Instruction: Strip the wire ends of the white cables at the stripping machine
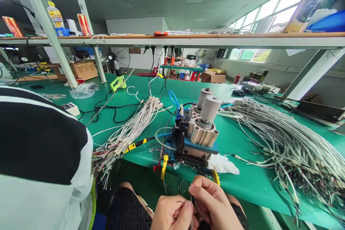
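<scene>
Low in front of the bench edge, my left hand (170, 214) is closed, its thumb and finger pinching a thin wire whose dark end sticks out. My right hand (212, 203) is pinched beside it on a thin strand; the fingers cover most of what both hold. Just beyond them stands a small pneumatic press (202, 134) with two knurled metal knobs and blue air tubing. White cables (137, 118) with stripped, coloured wire ends lie to its left. A big bundle of grey cables (291, 133) spreads over the right side.
A person's black and white sleeve (40, 140) fills the near left. Yellow hooks (164, 167) flank the press, with a white cloth (223, 164) at its right. A yellow-black striped tool (138, 145) lies left. A shelf (215, 41) crosses above the green bench (242, 183).
</scene>
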